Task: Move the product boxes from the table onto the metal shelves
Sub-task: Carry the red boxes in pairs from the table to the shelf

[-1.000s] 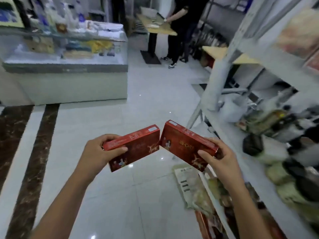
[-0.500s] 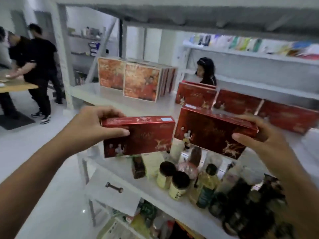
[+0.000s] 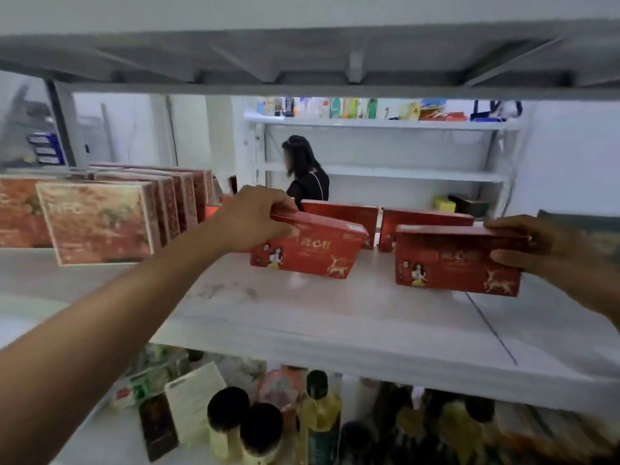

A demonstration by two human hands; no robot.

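Observation:
My left hand [image 3: 250, 218] grips a red product box [image 3: 312, 248] by its top left end, holding it tilted just above the white metal shelf [image 3: 335, 317]. Off to the right, my right hand [image 3: 550, 248] holds a second red box [image 3: 458, 261] by its right end, upright and low over the same shelf. Whether either box touches the shelf I cannot tell. Two more red boxes [image 3: 342, 213] [image 3: 426, 221] stand behind them at the back of the shelf.
A row of larger orange-red boxes [image 3: 97, 223] stands upright on the shelf's left part. The shelf board above [image 3: 335, 55] hangs low overhead. Bottles and jars [image 3: 255, 427] crowd the lower shelf. A person [image 3: 305, 172] stands behind the shelving.
The view swung from the floor up to the shelf. Both hands carried their red boxes forward and over the middle shelf, lowering them in front of the two boxes at the back.

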